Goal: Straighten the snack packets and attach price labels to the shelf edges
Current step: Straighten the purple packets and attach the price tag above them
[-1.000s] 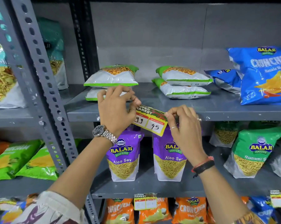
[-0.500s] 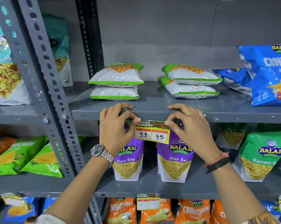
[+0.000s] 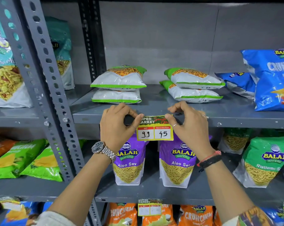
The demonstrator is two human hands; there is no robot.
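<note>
Nearest the camera, two forearms are reaching up and forward, the left one wearing a metal wristwatch point(image 3: 103, 150) and the right one a red thread and dark band point(image 3: 209, 159). The left hand point(image 3: 117, 128) is pinching the upper left corner of the price label point(image 3: 155, 128) between thumb and fingers, and the right hand point(image 3: 189, 126) is pinching the upper right corner in the same way, so both hands are closing on the label's top strip and holding it level against the shelf edge point(image 3: 236, 122). The label is hanging from that front lip, its yellow lower part with the handwritten 99 and 45 dropping below the lip in front of two purple Aloo Sev packets point(image 3: 130, 162) that are standing upright on the shelf underneath. Judging by this, the label is being seated and is probably not yet released, so this one attachment looks nearly finished. Lower down, another label point(image 3: 149, 208) is already sitting on the edge above the orange packets point(image 3: 121, 214). What seems left is the straightening: behind the hands, the white-and-green packets point(image 3: 118, 82) are lying flat in two stacks of two rather than standing, and further right a blue packet point(image 3: 236, 82) is lying on its side beside an upright blue one point(image 3: 273, 79). The racking is grey painted metal with perforated uprights point(image 3: 40, 79), and a plain grey wall point(image 3: 154, 38) is closing the back of the bay.
</note>
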